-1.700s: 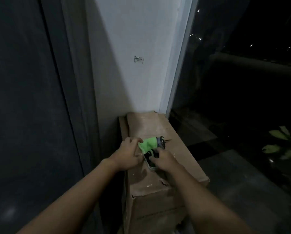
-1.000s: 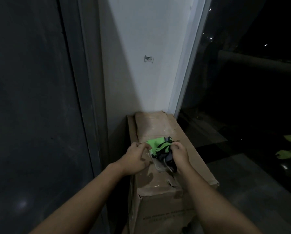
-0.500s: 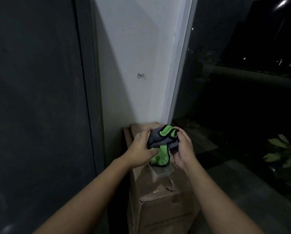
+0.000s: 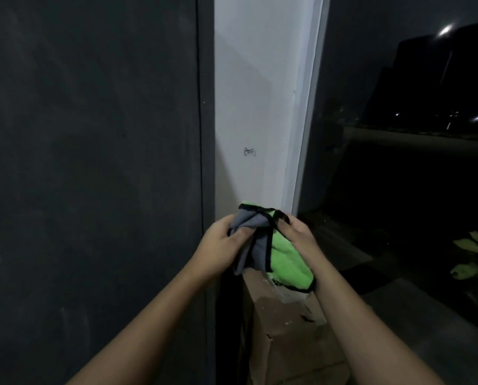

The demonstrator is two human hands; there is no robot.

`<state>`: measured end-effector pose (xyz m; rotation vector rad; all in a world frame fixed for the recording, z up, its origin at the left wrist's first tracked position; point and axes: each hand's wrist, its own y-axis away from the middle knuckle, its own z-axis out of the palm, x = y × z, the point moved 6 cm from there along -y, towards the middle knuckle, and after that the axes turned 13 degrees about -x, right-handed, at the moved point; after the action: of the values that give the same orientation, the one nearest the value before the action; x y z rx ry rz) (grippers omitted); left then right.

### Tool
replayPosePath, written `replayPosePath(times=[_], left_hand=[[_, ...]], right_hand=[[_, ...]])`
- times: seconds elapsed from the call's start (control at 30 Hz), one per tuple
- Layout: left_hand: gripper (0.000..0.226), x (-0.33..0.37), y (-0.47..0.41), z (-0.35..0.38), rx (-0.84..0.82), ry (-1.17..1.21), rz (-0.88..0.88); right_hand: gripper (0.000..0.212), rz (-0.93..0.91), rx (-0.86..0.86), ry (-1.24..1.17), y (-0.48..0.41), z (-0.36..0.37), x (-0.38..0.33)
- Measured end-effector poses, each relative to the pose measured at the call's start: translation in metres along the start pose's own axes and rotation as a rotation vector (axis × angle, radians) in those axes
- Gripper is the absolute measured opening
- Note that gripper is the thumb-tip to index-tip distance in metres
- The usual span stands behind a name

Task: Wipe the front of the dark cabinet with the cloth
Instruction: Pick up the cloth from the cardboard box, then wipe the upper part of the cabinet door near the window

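Both hands, left hand (image 4: 221, 247) and right hand (image 4: 297, 236), grip a bunched cloth (image 4: 273, 251) just right of the dark cabinet (image 4: 93, 162), not touching it; loosely bunched, it could slip while wiping.

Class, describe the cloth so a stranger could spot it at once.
Start at the white wall strip beside the dark cabinet. Below it, above a cardboard box, both hands hold the cloth. It alone is bright green and grey, edged in black.
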<state>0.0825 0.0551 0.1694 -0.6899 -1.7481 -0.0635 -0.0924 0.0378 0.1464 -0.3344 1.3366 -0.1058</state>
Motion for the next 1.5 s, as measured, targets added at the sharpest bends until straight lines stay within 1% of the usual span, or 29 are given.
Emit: replayPosePath(times=[0.1, 0.17, 0.23, 0.27, 0.33, 0.37, 0.4, 0.43, 0.47, 0.5, 0.53, 0.6, 0.63, 0.7, 0.77, 0.83, 0.87, 0.9, 0.97, 1.0, 1.07, 1.1, 1.13, 1.2, 1.27, 1.33, 1.37, 1.43, 1.5], left_hand=[[0.023, 0.015, 0.026, -0.031, 0.023, 0.138, -0.086], [0.023, 0.024, 0.046, -0.052, 0.022, 0.182, -0.162], [0.025, 0.034, 0.064, -0.071, 0.018, 0.182, -0.212], [0.025, 0.040, 0.073, -0.079, 0.017, 0.183, -0.235], [0.024, 0.053, 0.088, -0.094, 0.004, 0.202, -0.265], [0.025, 0.059, 0.096, -0.100, -0.001, 0.224, -0.278], [0.027, 0.066, 0.104, -0.106, -0.008, 0.251, -0.291], [0.031, 0.071, 0.110, -0.111, -0.017, 0.269, -0.303], [0.035, 0.075, 0.114, -0.114, -0.028, 0.282, -0.319], [0.036, 0.079, 0.120, -0.121, -0.045, 0.293, -0.328], [0.037, 0.083, 0.126, -0.127, -0.057, 0.314, -0.339], [0.040, 0.088, 0.134, -0.140, -0.084, 0.409, -0.353], [0.039, 0.091, 0.137, -0.146, -0.103, 0.445, -0.348], [0.030, 0.099, 0.140, -0.153, -0.144, 0.433, -0.317], [0.030, 0.113, 0.141, -0.161, -0.111, 0.282, -0.287], [0.036, 0.130, 0.140, -0.173, -0.051, 0.091, -0.238], [0.040, 0.139, 0.139, -0.181, -0.011, -0.002, -0.194], [0.039, 0.148, 0.137, -0.191, 0.036, -0.090, -0.139], [0.026, 0.170, 0.137, -0.212, 0.135, -0.240, -0.037], [0.018, 0.181, 0.139, -0.222, 0.183, -0.298, -0.001], [0.008, 0.206, 0.141, -0.239, 0.280, -0.454, 0.056], [0.008, 0.220, 0.143, -0.248, 0.347, -0.580, 0.093], [0.012, 0.233, 0.143, -0.256, 0.426, -0.747, 0.137], [0.029, 0.255, 0.143, -0.264, 0.555, -1.096, 0.216], [0.045, 0.271, 0.136, -0.271, 0.622, -1.325, 0.237], [0.057, 0.283, 0.125, -0.283, 0.646, -1.445, 0.188], [0.062, 0.287, 0.119, -0.290, 0.629, -1.489, 0.166], [0.065, 0.294, 0.108, -0.299, 0.515, -1.496, 0.202], [0.062, 0.296, 0.100, -0.304, 0.410, -1.446, 0.237]], right_hand=[[0.015, 0.002, -0.061, 0.114, 0.003, 0.033, -0.004], [0.023, 0.001, -0.104, 0.221, 0.010, 0.058, -0.003], [0.036, -0.125, -0.118, 0.378, 0.023, 0.087, -0.016], [0.041, -0.215, -0.162, 0.421, 0.032, 0.106, -0.026], [0.058, -0.333, -0.353, 0.456, 0.050, 0.154, -0.039], [0.070, -0.360, -0.444, 0.523, 0.058, 0.176, -0.041], [0.083, -0.368, -0.492, 0.622, 0.063, 0.196, -0.040], [0.095, -0.367, -0.493, 0.726, 0.066, 0.208, -0.037], [0.102, -0.369, -0.460, 0.797, 0.066, 0.216, -0.034], [0.105, -0.391, -0.408, 0.826, 0.068, 0.226, -0.035], [0.103, -0.435, -0.355, 0.796, 0.068, 0.233, -0.036], [0.084, -0.521, -0.278, 0.631, 0.068, 0.243, -0.039], [0.075, -0.540, -0.261, 0.560, 0.067, 0.246, -0.040], [0.065, -0.571, -0.243, 0.519, 0.064, 0.254, -0.044], [0.061, -0.584, -0.238, 0.493, 0.059, 0.260, -0.048], [0.053, -0.618, -0.238, 0.460, 0.049, 0.265, -0.061], [0.050, -0.646, -0.215, 0.446, 0.045, 0.266, -0.071], [0.051, -0.668, -0.172, 0.419, 0.040, 0.265, -0.084], [0.060, -0.717, -0.058, 0.358, 0.027, 0.258, -0.113], [0.058, -0.747, 0.001, 0.340, 0.019, 0.253, -0.129], [0.042, -0.804, 0.116, 0.303, -0.003, 0.244, -0.160], [0.038, -0.825, 0.156, 0.293, -0.014, 0.242, -0.176], [0.037, -0.856, 0.187, 0.309, -0.024, 0.242, -0.194], [0.043, -0.958, 0.223, 0.408, -0.040, 0.251, -0.232], [0.046, -1.046, 0.245, 0.536, -0.056, 0.263, -0.267], [0.045, -1.107, 0.295, 0.697, -0.074, 0.275, -0.296], [0.046, -1.130, 0.330, 0.784, -0.081, 0.282, -0.307], [0.049, -1.163, 0.385, 0.943, -0.096, 0.295, -0.324], [0.049, -1.147, 0.371, 1.076, -0.110, 0.310, -0.330]])
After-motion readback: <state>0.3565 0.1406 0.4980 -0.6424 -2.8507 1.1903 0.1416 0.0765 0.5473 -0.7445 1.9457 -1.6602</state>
